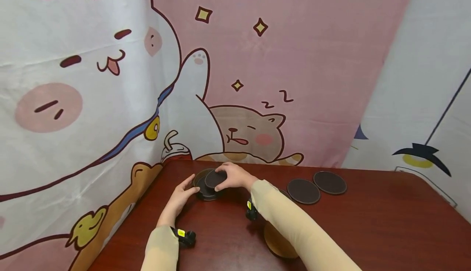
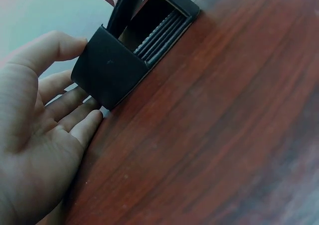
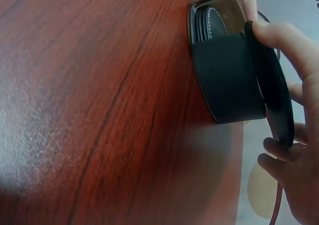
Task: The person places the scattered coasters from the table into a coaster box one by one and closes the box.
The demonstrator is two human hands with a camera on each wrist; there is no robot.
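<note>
A round black coaster holder [image 1: 208, 197] with a cut-out in its side stands on the table. Several stacked coasters [image 2: 160, 38] show through the cut-out in the left wrist view. My left hand [image 1: 180, 198] grips the holder's left side, thumb at the top rim and fingers lower along its wall. With my right hand [image 1: 236, 177] I hold one dark round coaster [image 3: 274, 88] by its edges, thumb on one side and fingers on the other. This coaster is tilted and overlaps the holder's open top.
Right of my hands, two dark coasters [image 1: 303, 191] [image 1: 330, 182] lie flat on the reddish-brown table [image 1: 386, 218]. Another coaster [image 1: 285, 193] is partly covered by my right sleeve. A brown disc [image 1: 276, 240] lies nearer, also partly under that forearm. A cartoon-printed cloth [image 1: 312, 58] hangs behind the table.
</note>
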